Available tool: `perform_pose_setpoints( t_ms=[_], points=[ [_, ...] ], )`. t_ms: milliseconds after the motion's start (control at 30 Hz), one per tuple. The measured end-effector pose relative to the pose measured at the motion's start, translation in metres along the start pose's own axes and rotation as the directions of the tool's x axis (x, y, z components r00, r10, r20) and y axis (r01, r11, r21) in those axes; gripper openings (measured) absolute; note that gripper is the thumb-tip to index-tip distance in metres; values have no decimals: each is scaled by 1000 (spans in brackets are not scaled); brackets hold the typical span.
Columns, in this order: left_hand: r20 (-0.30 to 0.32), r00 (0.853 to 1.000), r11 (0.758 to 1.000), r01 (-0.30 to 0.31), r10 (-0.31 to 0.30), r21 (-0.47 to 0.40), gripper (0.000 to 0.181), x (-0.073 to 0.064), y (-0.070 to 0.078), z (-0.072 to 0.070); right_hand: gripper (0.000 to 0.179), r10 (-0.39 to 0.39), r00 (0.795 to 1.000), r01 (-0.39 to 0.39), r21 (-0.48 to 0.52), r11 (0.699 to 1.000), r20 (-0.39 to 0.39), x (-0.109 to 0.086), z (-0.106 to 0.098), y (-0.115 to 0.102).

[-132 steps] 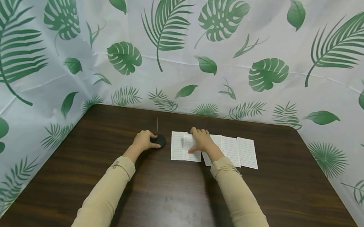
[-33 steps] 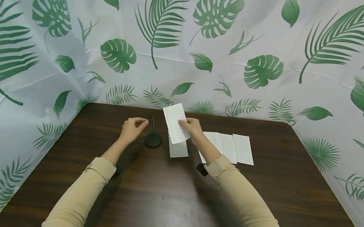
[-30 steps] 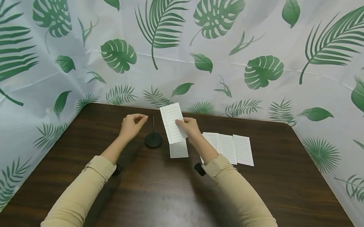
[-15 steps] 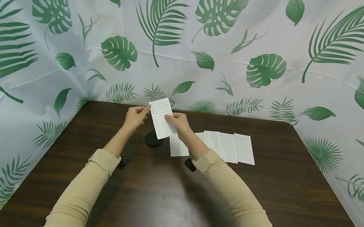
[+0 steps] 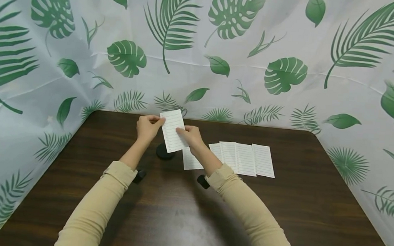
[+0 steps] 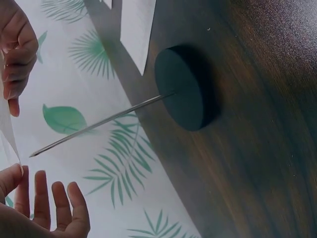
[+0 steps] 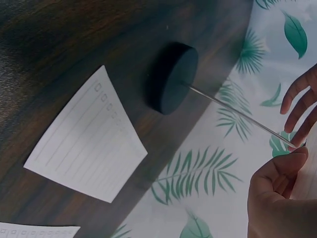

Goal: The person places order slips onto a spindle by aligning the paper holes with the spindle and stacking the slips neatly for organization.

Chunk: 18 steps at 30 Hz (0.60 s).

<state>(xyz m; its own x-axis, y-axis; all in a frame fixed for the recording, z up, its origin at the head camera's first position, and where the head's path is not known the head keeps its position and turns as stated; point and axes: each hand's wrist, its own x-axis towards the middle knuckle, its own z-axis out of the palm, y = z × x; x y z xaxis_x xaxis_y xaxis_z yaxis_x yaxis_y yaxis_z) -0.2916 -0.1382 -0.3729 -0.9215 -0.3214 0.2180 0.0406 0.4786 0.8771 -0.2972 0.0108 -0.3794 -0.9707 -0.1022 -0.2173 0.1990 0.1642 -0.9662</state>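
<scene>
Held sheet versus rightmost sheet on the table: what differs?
The held sheet is raised, pinched by the left hand and right hand; the rightmost sheet lies flat on the table. In the head view, the held sheet partly hides the black base; the rightmost sheet doesn't. Both are white and lined.

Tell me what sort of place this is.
Probably a makeshift filming booth: a leaf-printed curtain lines the back and sides of a dark wood-grain table, and a black device shows near each wrist.
</scene>
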Motion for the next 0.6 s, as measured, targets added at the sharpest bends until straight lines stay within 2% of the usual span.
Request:
perform_pose_setpoints(
  t_ms=[333, 600],
  points=[
    [0, 1000, 1000, -6, 6, 30, 24, -4, -1, 3, 30, 6, 1000, -6, -14, 1000, 1, -2, 1, 6],
    [26, 1000, 999, -10, 8, 47, 25, -4, -3, 6, 29, 9, 1000, -10, -21, 1000, -17, -3, 1, 12]
  ],
)
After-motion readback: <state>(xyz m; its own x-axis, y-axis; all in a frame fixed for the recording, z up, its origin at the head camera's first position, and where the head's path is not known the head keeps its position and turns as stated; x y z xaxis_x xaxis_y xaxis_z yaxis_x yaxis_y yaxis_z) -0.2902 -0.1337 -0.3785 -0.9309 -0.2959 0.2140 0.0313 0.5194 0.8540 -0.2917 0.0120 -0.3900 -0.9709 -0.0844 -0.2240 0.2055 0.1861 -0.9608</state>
